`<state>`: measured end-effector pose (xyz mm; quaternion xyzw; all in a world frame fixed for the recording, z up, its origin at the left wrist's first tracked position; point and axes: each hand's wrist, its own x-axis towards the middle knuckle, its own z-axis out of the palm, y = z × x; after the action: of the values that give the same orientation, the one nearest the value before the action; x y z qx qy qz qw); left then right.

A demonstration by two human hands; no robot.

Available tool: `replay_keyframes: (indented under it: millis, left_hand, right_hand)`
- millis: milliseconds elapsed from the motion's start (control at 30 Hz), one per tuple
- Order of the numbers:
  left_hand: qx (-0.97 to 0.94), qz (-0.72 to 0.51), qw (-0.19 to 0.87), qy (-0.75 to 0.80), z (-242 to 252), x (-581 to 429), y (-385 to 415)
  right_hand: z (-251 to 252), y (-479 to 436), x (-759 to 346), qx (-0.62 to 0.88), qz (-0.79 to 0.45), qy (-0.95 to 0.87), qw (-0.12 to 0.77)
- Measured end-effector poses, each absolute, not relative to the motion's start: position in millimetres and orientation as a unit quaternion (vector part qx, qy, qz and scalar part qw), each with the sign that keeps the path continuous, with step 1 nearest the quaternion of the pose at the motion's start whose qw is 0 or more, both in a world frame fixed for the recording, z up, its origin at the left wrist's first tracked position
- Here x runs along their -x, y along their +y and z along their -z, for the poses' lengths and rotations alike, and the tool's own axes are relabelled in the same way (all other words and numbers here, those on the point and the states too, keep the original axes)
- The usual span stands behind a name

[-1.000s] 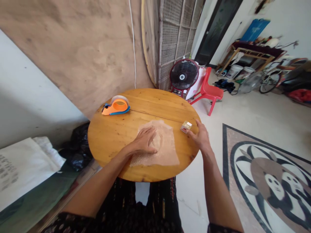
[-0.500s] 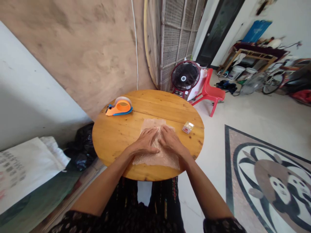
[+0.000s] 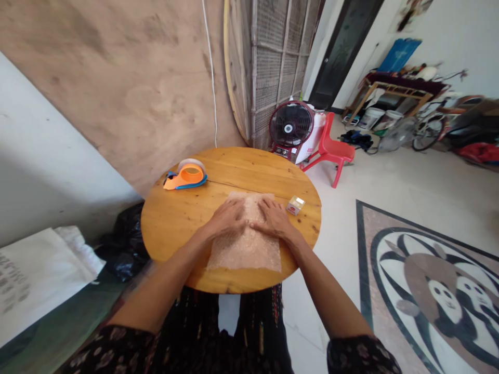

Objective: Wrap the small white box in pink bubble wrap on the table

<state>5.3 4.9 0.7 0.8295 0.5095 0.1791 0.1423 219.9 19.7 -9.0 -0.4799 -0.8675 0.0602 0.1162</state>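
A sheet of clear bubble wrap (image 3: 245,252) lies flat on the round wooden table (image 3: 171,228) in front of me. My left hand (image 3: 228,218) rests on its left side, fingers stretched out and pointing away from me. On the right side of the sheet lies my right hand (image 3: 275,218), palm down with its fingers apart. The thumbs point toward each other across the middle. Just beyond my right hand stands a small box (image 3: 295,205) with a shiny top. An orange and blue tape dispenser (image 3: 187,175) with a roll of tape sits at the table's far left.
Behind the table are a fan (image 3: 290,124) and a red plastic chair (image 3: 333,148). Black plastic bags (image 3: 127,249) and a white sack (image 3: 47,275) lie left of the table. A panda-patterned floor panel (image 3: 429,280) is to the right.
My hands have moved slightly apart over the bubble wrap, which looks flatter in the middle. The whole view has shifted a little, so everything appears farther left.
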Motion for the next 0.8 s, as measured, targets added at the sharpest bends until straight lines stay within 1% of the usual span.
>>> replay_keyframes:
  millis: [133, 500, 800]
  left_hand:
    - [-0.805, -0.180, 0.107, 0.555, 4.6, -10.9, 14.5]
    - [-0.806, -0.141, 0.036, 0.574, 8.0, -5.2, 14.3]
    - [-0.794, -0.124, 0.052, 0.593, 2.1, -5.9, 9.0]
  right_hand:
    - [13.9, 19.5, -221.4, 0.488, -0.057, -0.861, 0.133]
    - [21.4, 20.2, -224.8, 0.482, -0.048, -0.860, 0.159]
    - [20.8, 19.6, -225.8, 0.487, -0.063, -0.857, 0.154]
